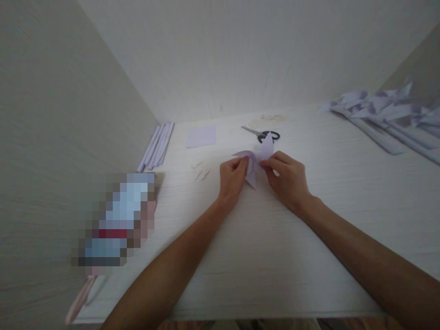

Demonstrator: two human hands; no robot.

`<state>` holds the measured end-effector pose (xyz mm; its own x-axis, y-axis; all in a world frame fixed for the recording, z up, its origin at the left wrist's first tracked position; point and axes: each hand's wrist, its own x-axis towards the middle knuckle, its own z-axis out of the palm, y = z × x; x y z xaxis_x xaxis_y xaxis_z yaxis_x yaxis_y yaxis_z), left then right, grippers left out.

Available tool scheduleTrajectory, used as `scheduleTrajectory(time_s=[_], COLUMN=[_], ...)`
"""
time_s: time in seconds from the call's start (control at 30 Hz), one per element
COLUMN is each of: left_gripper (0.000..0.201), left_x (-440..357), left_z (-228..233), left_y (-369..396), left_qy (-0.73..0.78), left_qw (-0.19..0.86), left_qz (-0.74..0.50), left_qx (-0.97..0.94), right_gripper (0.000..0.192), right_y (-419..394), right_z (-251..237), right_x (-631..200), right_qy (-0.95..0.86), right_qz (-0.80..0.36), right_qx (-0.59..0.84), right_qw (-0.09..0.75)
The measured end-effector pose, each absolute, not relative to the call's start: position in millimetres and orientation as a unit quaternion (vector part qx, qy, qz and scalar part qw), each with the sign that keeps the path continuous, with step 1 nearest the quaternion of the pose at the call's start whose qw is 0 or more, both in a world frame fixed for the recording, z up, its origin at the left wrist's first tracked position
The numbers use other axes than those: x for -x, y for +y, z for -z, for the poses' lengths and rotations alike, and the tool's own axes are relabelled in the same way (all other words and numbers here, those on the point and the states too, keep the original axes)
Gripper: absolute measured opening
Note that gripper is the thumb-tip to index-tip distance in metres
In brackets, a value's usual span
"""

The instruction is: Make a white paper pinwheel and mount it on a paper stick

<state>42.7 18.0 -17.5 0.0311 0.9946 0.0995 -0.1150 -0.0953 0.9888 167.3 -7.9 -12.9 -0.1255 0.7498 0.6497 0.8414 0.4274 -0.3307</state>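
While both hands (pixel 256 176) pinch it, folded paper (pixel 257 158) sits between (touching).

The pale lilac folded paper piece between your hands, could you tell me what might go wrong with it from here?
Both hands, left hand and right hand, pinch the pale lilac folded paper piece at its narrow centre, so a hard pull could tear it or skew a crease. The small wooden sticks lying loose beside the left hand could get swept along the white wooden table. The black-handled scissors lie just beyond the paper, within brushing range.
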Motion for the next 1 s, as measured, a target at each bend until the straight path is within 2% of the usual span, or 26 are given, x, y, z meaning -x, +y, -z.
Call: scheduleTrajectory(time_s=[0.1, 0.17, 0.4, 0.73, 1.0], left_gripper=[0.012, 0.008, 0.014, 0.016, 0.017], left_x=[-42.8, -43.2, -44.1, -43.8, -43.7], left_z=[16.1, 15.2, 17.5, 16.4, 20.5], left_y=[17.4, 17.0, 17.4, 17.2, 18.2], left_qy=[0.427, 0.414, 0.397, 0.398, 0.400], left_qw=[0.534, 0.553, 0.558, 0.553, 0.518], left_qz=[-0.532, -0.523, -0.518, -0.518, -0.504], left_qx=[-0.499, -0.499, -0.513, -0.517, -0.564], right_gripper=[0.020, 0.019, 0.016, 0.017, 0.021], right_y=[-7.7, -7.4, -4.9, -5.6, -7.6], right_z=[12.7, 12.4, 13.7, 14.2, 10.9], right_x=[-167.9, -168.8, -171.8, -172.3, -172.7], right_qy=[-0.745, -0.741, -0.725, -0.730, -0.760], right_qz=[0.064, 0.065, 0.035, 0.020, 0.041], right_qx=[0.529, 0.528, 0.533, 0.529, 0.535], right_qw=[0.403, 0.410, 0.436, 0.432, 0.367])
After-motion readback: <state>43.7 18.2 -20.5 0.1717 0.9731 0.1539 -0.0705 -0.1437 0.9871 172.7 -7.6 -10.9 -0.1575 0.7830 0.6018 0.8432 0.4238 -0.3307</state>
